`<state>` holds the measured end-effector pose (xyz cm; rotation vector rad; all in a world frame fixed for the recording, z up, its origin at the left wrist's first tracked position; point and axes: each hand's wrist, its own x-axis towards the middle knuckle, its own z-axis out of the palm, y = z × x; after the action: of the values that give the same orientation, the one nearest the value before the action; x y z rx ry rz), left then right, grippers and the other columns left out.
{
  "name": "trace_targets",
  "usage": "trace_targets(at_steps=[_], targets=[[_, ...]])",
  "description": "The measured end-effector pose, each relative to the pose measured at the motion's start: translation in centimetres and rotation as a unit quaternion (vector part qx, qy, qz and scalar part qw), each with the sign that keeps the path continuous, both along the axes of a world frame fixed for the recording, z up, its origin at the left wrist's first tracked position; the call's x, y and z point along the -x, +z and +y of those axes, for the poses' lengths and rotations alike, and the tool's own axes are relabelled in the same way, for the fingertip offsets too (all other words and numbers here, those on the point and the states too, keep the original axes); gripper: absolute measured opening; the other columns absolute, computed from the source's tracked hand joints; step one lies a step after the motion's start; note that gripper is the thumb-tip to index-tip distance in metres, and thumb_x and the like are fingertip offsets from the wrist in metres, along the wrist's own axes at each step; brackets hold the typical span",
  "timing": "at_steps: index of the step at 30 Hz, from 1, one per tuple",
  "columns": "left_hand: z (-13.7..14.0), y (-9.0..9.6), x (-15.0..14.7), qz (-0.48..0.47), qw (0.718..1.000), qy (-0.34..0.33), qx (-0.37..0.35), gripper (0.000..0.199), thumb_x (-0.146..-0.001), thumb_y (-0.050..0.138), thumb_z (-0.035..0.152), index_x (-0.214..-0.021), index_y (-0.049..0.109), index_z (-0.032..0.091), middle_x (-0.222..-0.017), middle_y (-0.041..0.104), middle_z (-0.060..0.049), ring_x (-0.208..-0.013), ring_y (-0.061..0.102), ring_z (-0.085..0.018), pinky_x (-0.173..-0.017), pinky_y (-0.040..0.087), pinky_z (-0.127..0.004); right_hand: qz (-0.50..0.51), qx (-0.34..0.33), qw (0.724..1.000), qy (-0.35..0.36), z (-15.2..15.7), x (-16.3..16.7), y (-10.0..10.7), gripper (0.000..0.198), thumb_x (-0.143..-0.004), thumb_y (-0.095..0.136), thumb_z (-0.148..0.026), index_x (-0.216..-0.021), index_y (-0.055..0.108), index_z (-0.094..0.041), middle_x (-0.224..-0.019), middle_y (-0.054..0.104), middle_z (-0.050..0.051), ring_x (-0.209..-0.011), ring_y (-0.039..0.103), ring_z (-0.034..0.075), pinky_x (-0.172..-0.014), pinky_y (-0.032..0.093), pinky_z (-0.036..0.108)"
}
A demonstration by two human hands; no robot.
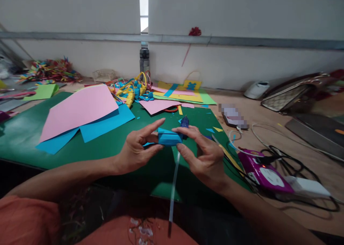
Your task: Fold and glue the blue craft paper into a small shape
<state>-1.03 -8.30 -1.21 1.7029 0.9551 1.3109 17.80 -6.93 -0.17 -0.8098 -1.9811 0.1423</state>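
Note:
A folded blue paper strip is held up in front of me between both hands. My right hand pinches its right end between thumb and forefinger. At the other end, my left hand has its forefinger stretched out, while a finger behind it and the thumb meet the paper. A dark blue crumpled piece shows just past my right fingertips. Below the paper hangs a thin translucent stick; whether it joins the dark blue piece is hidden.
A green mat lies under pink sheets and blue sheets. Yellow and blue paper crafts stand behind. Scissors, a purple power strip, cables and a phone lie on the right.

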Motion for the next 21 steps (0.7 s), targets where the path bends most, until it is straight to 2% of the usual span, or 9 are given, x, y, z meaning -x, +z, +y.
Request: trace_targets(at_steps=[5,11,16,18,21], targets=[[0.2,-0.2,-0.1,0.006,1.000,-0.008,0.001,0.069,-0.075,0.064,0.018,-0.137,0.035,0.013,-0.087,0.072,-0.006,-0.078,0.066,-0.014,-0.074,0.053,-0.024,-0.008,0.010,1.000,0.004,0.2,-0.1,0.0,0.026,-0.079,0.057,-0.017,-0.105,0.059,-0.021,-0.102,0.069,0.005,-0.094,0.064,0.019,-0.095,0.044,0.042],[0.4,-0.5,-0.1,0.043,0.998,0.015,-0.035,0.066,-0.076,0.063,0.019,-0.137,0.037,0.011,-0.083,0.072,-0.005,-0.078,0.065,-0.013,-0.079,0.051,-0.024,-0.023,0.017,1.000,0.003,0.5,0.0,-0.4,0.029,-0.079,0.057,-0.017,-0.107,0.058,-0.022,-0.104,0.069,0.005,-0.096,0.064,0.019,-0.097,0.042,0.043],[1.0,-0.5,0.0,0.063,0.997,0.033,-0.028,0.064,-0.075,0.062,0.018,-0.135,0.040,0.010,-0.084,0.072,-0.006,-0.075,0.065,-0.014,-0.078,0.052,-0.026,-0.031,0.017,0.999,0.006,0.4,0.0,-0.3,0.030,-0.079,0.056,-0.014,-0.108,0.058,-0.021,-0.104,0.068,0.005,-0.098,0.063,0.020,-0.096,0.043,0.043],[1.5,-0.5,0.2,0.061,0.996,0.057,-0.037,0.063,-0.074,0.062,0.018,-0.134,0.042,0.010,-0.085,0.072,-0.006,-0.078,0.066,-0.016,-0.079,0.052,-0.028,-0.011,0.024,1.000,-0.014,0.7,-0.3,0.1,0.028,-0.080,0.056,-0.015,-0.107,0.059,-0.022,-0.104,0.068,0.005,-0.097,0.063,0.019,-0.092,0.046,0.041],[2.6,-0.7,0.7,0.048,0.991,0.106,-0.061,0.063,-0.072,0.063,0.017,-0.132,0.044,0.009,-0.084,0.073,-0.006,-0.082,0.066,-0.018,-0.081,0.053,-0.031,0.076,0.028,0.995,-0.056,1.9,-1.5,1.0,0.026,-0.080,0.059,-0.021,-0.106,0.060,-0.024,-0.102,0.068,0.004,-0.097,0.062,0.019,-0.086,0.049,0.038]])
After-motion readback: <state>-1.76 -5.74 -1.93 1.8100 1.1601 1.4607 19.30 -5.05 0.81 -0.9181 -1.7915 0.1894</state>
